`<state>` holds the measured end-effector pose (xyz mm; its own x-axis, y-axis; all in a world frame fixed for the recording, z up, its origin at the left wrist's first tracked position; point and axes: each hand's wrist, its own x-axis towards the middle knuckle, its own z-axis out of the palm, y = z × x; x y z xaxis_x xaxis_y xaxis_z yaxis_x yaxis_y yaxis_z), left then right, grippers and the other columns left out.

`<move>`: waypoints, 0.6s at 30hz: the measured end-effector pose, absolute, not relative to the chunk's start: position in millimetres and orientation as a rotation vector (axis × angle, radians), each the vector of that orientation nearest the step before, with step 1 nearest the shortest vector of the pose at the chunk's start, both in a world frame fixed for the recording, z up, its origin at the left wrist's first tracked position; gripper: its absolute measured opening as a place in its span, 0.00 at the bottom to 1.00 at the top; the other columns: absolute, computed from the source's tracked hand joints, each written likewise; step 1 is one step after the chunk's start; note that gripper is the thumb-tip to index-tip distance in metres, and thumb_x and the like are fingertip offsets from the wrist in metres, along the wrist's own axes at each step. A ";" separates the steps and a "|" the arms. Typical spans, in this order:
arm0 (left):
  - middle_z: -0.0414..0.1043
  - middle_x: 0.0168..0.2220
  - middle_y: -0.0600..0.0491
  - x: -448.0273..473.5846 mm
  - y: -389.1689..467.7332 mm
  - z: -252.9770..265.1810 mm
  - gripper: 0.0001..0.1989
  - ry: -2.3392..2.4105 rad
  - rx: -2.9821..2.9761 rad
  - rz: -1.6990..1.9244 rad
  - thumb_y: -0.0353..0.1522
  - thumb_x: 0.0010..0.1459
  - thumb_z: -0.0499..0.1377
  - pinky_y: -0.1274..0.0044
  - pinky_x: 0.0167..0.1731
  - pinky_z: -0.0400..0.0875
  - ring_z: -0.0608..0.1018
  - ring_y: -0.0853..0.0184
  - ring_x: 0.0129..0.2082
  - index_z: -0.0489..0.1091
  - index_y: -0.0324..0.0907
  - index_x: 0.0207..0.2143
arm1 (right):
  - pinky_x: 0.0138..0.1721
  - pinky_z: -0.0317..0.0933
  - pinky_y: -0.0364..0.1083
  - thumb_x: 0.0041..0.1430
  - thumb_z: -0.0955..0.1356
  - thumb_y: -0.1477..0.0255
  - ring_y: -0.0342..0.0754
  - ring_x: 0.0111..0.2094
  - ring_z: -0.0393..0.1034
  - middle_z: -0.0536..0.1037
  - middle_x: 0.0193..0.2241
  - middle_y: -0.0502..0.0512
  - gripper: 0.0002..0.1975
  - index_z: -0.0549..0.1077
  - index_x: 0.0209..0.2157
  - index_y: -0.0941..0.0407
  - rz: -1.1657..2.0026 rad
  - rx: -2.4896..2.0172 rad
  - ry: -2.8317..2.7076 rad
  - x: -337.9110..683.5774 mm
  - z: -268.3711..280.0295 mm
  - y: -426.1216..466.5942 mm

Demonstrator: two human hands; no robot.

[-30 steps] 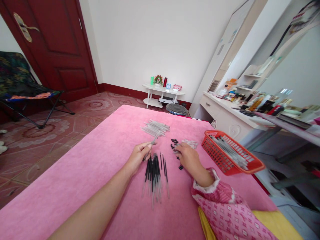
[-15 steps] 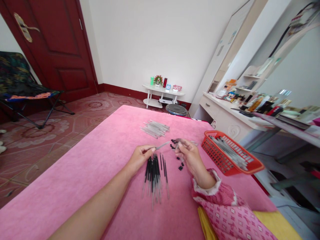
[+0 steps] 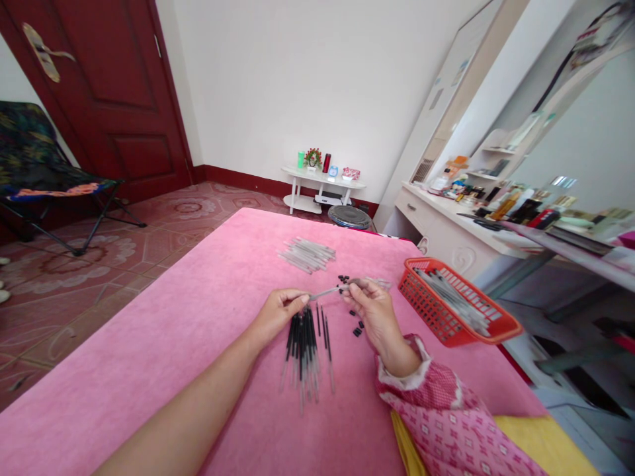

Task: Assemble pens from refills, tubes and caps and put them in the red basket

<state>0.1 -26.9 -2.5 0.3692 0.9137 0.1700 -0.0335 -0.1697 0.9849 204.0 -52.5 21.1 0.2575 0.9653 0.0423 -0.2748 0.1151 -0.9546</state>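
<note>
My left hand (image 3: pixel 281 313) is closed in a pinch round the rear of a slim, translucent grey pen barrel (image 3: pixel 325 292). The barrel points right, and its far end meets the fingertips of my right hand (image 3: pixel 372 309). Those fingers are pinched too; the small piece between them is mostly hidden. Below the barrel lies a bundle of black ink refills (image 3: pixel 302 344), with several loose refills (image 3: pixel 326 330) beside it. Small black plugs (image 3: pixel 357 332) are scattered left of my right hand. Behind it, clear pieces (image 3: pixel 380 282) partly show.
A pile of pale pen barrels (image 3: pixel 308 254) lies farther back on the pink tablecloth (image 3: pixel 208 317). At the right stands an orange basket (image 3: pixel 426 307) holding more grey pens. Yellow cloth (image 3: pixel 536 433) lies under my right sleeve. A cluttered dressing table (image 3: pixel 446 221) is beyond the basket.
My right hand has moved slightly left, bringing its fingertips to the barrel's end, where a gap was before. The left hand keeps hold of the barrel, nearly still.
</note>
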 end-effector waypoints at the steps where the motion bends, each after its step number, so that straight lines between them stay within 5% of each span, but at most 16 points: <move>1: 0.68 0.22 0.55 0.0 -27.0 -2.0 0.15 0.832 1.493 1.039 0.40 0.53 0.57 0.79 0.28 0.60 0.67 0.70 0.25 0.74 0.35 0.29 | 0.32 0.68 0.41 0.40 0.75 0.68 0.42 0.28 0.72 0.77 0.27 0.50 0.14 0.75 0.32 0.57 1.096 -1.050 -0.869 202.6 21.6 -53.2; 12: 0.57 0.16 0.58 -1.3 -28.4 2.6 0.21 0.834 1.498 0.952 0.44 0.52 0.56 0.80 0.21 0.52 0.58 0.74 0.18 0.65 0.36 0.17 | 0.27 0.66 0.43 0.45 0.72 0.68 0.44 0.25 0.70 0.77 0.25 0.53 0.09 0.77 0.29 0.58 0.753 -1.214 -1.363 210.7 29.5 -51.2; 18: 0.62 0.18 0.56 -2.3 -26.1 -1.4 0.21 0.872 1.520 0.927 0.46 0.52 0.56 0.79 0.22 0.57 0.64 0.72 0.20 0.69 0.36 0.20 | 0.25 0.65 0.43 0.49 0.69 0.71 0.44 0.24 0.69 0.76 0.26 0.53 0.08 0.76 0.31 0.59 0.772 -1.219 -1.476 216.9 30.0 -51.1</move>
